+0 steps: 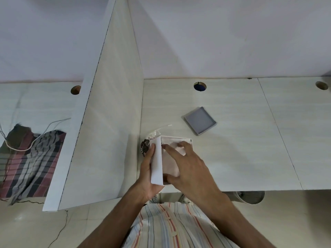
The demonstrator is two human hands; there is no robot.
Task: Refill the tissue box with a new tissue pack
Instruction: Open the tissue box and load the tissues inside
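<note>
A white open tissue box (pixel 157 163) stands at the near edge of the desk, its left wall facing me. My left hand (pixel 148 172) grips that left wall from outside, thumb along its edge. My right hand (pixel 188 165) rests on top of the pale tissue stack (pixel 171 163) inside the box, fingers spread and pressing down on it. A crumpled clear plastic wrapper with a dark brown printed part (pixel 147 144) lies just behind the box's left corner. A grey square lid (pixel 200 121) lies flat on the desk beyond the box to the right.
A white divider panel (pixel 100 122) rises close on the left of the box. Round cable holes (pixel 200 86) sit near the wall. A striped cloth (pixel 30 161) and thin wires lie on the neighbouring desk. A metal bin (pixel 250 196) stands under the desk edge.
</note>
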